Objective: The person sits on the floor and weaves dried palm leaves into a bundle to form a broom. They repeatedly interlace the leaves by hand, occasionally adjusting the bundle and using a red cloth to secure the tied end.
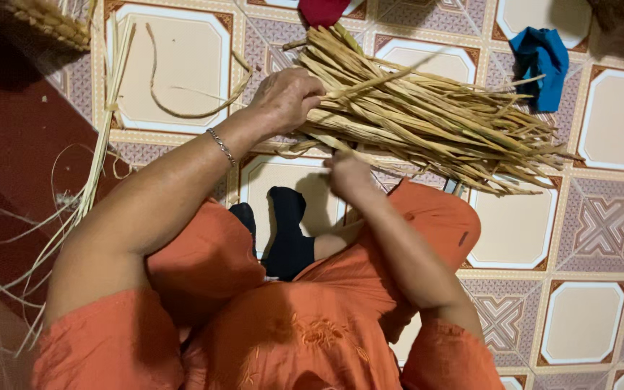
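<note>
1. Orange clothing (290, 339) of the seated person fills the bottom of the view; a foot in a black sock (288, 238) rests on the tiled floor (615, 123).
2. On the floor before the knees lies a bundle of dried straw strips (427, 115), its ends spreading to the right.
3. Left hand (287, 97), with a thin bracelet (221, 146) on the wrist, is closed around the bundle's near end.
4. Right hand (348, 175) pinches some strips at the lower edge.
5. Loose strips (95, 159) lie at the left, a blue cloth (541, 61) at the upper right, well apart.
</note>
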